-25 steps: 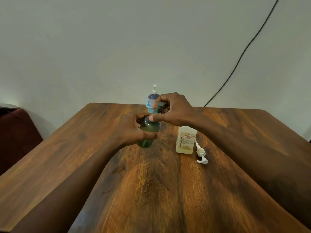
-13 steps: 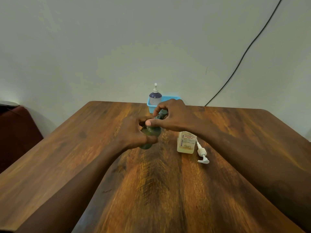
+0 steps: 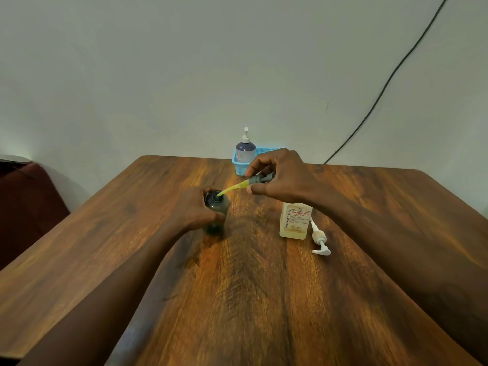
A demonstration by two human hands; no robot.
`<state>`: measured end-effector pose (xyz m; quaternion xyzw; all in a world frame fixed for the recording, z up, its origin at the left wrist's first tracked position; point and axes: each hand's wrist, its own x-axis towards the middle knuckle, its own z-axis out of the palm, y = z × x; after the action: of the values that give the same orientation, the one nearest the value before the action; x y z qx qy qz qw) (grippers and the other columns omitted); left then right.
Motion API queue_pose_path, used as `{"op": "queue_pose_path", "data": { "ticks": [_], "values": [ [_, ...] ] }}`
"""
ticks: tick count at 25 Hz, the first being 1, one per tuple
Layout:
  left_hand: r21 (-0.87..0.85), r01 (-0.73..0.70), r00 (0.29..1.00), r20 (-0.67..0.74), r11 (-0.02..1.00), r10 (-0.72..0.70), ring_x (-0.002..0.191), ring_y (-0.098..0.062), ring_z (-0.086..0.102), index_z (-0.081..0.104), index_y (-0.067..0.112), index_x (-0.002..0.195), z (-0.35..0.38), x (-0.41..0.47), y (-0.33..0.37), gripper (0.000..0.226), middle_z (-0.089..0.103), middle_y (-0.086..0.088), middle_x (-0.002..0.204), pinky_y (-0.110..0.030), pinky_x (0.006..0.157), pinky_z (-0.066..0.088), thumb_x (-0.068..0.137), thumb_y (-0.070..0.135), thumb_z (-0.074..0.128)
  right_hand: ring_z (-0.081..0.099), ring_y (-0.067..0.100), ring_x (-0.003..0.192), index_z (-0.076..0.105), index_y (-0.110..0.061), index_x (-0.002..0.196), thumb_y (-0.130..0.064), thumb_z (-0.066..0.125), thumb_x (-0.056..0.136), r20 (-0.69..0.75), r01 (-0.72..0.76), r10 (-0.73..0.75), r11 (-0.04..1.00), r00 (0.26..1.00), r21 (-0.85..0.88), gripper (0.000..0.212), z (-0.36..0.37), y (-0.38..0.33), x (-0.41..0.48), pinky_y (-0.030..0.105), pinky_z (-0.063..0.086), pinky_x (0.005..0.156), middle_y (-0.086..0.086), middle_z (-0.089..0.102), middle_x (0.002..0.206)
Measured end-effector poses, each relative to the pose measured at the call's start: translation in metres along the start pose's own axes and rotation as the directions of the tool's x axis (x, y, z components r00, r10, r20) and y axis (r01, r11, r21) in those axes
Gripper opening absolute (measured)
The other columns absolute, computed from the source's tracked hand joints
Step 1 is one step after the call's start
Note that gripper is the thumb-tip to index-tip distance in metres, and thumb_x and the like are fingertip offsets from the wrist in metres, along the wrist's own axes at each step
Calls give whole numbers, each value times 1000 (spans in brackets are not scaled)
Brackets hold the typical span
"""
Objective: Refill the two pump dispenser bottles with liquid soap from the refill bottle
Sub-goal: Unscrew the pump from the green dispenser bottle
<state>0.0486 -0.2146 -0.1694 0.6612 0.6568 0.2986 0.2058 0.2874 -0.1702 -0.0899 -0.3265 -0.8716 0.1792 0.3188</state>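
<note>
The left hand [image 3: 195,207] is wrapped round a dark green translucent plastic bottle [image 3: 216,207] standing on the brown wooden table [image 3: 250,286]; the fingers cover most of its near side, and its base is blurred. Up and to the right of it, the right hand [image 3: 280,178] pinches a grey pump head [image 3: 260,178], whose nozzle is hidden behind the fingers. Its yellow-green dip tube [image 3: 232,188] slants down, with its tip inside the green bottle's neck.

Beneath the right wrist stands a pale rectangular bottle with a red-lettered label [image 3: 294,220]; the wrist hides its top. Just beside it, under the forearm, lies a white pump [image 3: 320,240]. Beyond the right hand sits a purple pump bottle [image 3: 245,149] in a blue plastic basket [image 3: 239,167], which the hand partly hides.
</note>
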Motion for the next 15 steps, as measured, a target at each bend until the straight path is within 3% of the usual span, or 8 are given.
{"op": "queue_pose_path", "data": {
  "ticks": [6, 12, 15],
  "values": [
    [0, 9, 998, -63, 1000, -9, 89, -6, 56, 61, 15, 132, 4, 7, -4, 62, 61, 2, 110, -15, 69, 43, 77, 22, 86, 62, -1, 76, 76, -19, 91, -17, 86, 73, -51, -67, 65, 997, 997, -26, 21, 10, 4, -3, -2, 41, 58, -14, 66, 84],
    [-22, 71, 988, -138, 997, -74, 95, -11, 56, 60, 14, 134, 4, 8, -10, 65, 61, 1, 113, -21, 75, 50, 76, 27, 87, 61, -2, 75, 70, -24, 83, -22, 86, 73, -106, -129, 123, 991, 987, -48, 20, 9, 10, -3, 4, 44, 63, -22, 61, 79],
    [-23, 36, 990, -135, 999, -39, 100, -13, 58, 60, 14, 135, 10, 8, -9, 69, 64, -3, 119, -18, 72, 47, 75, 28, 89, 65, 3, 71, 71, -21, 78, -28, 88, 72, -65, -199, 196, 979, 979, -47, 19, 21, 19, -3, 14, 48, 62, -11, 68, 77]
  ]
}}
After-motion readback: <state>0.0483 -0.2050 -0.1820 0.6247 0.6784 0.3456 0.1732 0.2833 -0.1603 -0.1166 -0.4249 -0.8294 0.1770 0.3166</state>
